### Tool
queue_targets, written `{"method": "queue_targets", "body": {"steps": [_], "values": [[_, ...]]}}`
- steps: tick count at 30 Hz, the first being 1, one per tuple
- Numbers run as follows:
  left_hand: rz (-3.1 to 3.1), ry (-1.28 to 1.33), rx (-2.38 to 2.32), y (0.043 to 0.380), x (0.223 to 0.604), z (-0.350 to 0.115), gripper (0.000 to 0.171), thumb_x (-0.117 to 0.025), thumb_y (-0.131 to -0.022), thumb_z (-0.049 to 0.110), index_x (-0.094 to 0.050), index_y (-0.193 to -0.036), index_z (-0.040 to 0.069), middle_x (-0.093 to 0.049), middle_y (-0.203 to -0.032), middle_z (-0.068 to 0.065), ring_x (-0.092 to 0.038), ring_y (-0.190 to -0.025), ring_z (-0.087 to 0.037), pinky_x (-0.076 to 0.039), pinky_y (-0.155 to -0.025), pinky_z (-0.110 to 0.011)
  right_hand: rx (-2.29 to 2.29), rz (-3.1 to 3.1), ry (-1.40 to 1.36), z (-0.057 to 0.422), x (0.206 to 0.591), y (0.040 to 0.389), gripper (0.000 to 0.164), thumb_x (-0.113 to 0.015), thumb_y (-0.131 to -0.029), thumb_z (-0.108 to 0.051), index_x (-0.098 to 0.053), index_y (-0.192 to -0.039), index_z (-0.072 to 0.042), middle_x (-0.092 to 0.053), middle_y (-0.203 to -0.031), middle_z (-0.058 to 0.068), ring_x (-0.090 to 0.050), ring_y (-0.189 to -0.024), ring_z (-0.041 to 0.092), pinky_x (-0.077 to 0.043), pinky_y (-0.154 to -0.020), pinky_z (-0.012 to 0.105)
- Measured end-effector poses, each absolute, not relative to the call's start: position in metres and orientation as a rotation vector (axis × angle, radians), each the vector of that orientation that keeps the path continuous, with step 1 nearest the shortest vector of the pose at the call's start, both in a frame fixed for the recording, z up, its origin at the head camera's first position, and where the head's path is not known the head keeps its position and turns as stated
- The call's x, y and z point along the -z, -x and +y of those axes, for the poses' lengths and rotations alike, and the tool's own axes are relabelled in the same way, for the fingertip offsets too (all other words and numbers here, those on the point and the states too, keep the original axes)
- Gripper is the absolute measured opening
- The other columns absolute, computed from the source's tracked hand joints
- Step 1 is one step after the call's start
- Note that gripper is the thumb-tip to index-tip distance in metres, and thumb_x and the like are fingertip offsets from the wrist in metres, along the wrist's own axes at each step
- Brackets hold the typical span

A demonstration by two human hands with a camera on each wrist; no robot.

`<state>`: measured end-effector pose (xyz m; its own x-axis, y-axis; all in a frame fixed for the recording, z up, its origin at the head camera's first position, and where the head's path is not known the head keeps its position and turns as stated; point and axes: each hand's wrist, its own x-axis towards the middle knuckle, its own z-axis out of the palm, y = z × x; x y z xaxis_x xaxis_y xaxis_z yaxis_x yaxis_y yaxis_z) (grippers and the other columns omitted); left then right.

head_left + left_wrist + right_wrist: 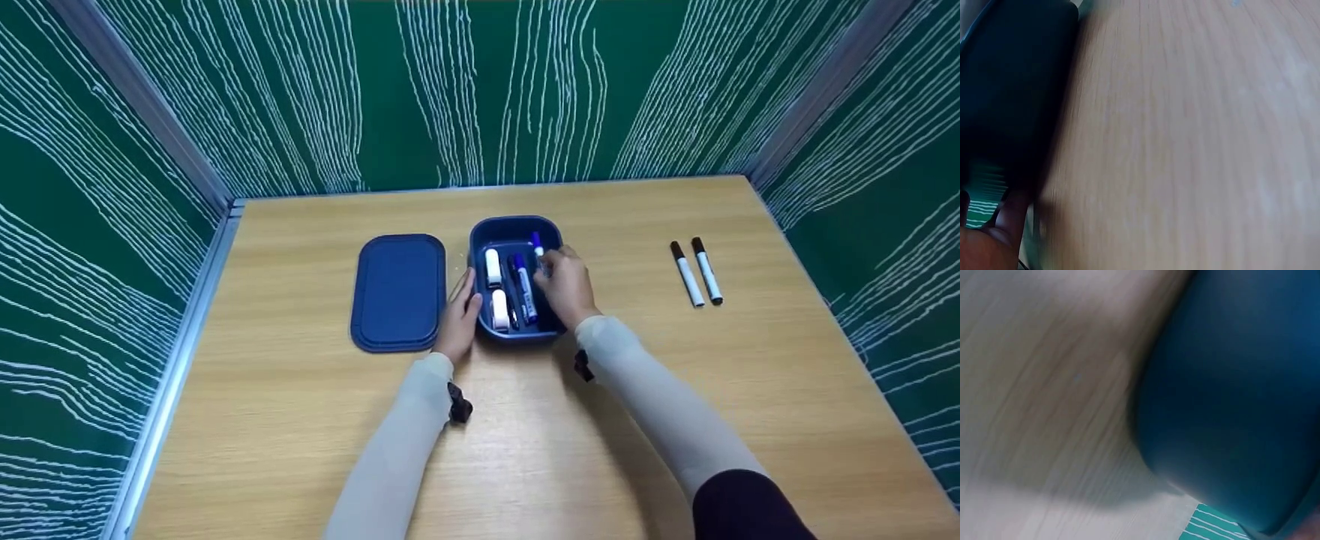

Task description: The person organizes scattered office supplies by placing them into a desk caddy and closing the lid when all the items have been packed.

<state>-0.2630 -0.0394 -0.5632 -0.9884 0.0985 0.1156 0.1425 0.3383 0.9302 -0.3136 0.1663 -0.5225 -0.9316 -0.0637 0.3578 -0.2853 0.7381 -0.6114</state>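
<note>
A dark blue box (517,339) stands uncovered on the table. My right hand (568,285) reaches over its right side and pinches a blue-capped marker (538,244), whose lower part is hidden by the fingers. On the other side, my left hand (459,319) rests its extended fingers along the box's left wall. Inside lie another blue-capped marker (526,292), a dark pen (513,300) beside it, and two white rounded oblong items, one farther back (493,266) and one nearer (500,309). Both wrist views show mostly the box's outer wall (1016,84) (1230,394).
The flat blue lid (399,292) lies on the table left of the box. Two dark-capped white markers (688,277) (707,271) lie apart at the right. Green panels (495,90) with white lines enclose the table's back and sides.
</note>
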Motion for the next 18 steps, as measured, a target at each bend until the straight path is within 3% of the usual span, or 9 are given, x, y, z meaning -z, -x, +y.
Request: {"method": "queue_targets", "body": {"steps": [7, 13, 18], "values": [[-2.536, 0.218, 1.784, 0.263, 0.562, -0.038, 0.052, -0.041, -0.106, 0.02, -0.025, -0.155, 0.015, -0.02, -0.16, -0.004, -0.017, -0.145, -0.022, -0.014, -0.117, -0.032, -0.84, -2.701, -0.281, 0.162, 0.529, 0.312, 0.014, -0.068, -0.084, -0.002, -0.071, -0.097, 0.004, -0.057, -0.087, 0.012, -0.06, -0.075, 0.027, -0.054, -0.069, 0.037], [-2.523, 0.235, 1.771, 0.263, 0.56, -0.039, 0.051, -0.042, -0.106, 0.018, -0.026, -0.154, 0.011, -0.022, -0.159, -0.006, -0.018, -0.145, -0.019, -0.017, -0.116, -0.032, -0.75, -2.677, -0.315, 0.158, 0.532, 0.31, 0.004, -0.067, -0.083, 0.0, -0.068, -0.085, 0.003, -0.053, -0.079, 0.012, -0.058, -0.068, 0.031, -0.052, -0.064, 0.045], [-2.516, 0.251, 1.757, 0.264, 0.562, -0.039, 0.051, -0.041, -0.106, 0.017, -0.026, -0.154, 0.009, -0.022, -0.159, -0.009, -0.019, -0.145, -0.026, -0.016, -0.117, -0.035, -0.693, -2.73, -0.327, 0.157, 0.534, 0.311, 0.007, -0.068, -0.085, -0.003, -0.065, -0.082, 0.002, -0.055, -0.081, 0.013, -0.06, -0.069, 0.03, -0.053, -0.064, 0.045]]}}
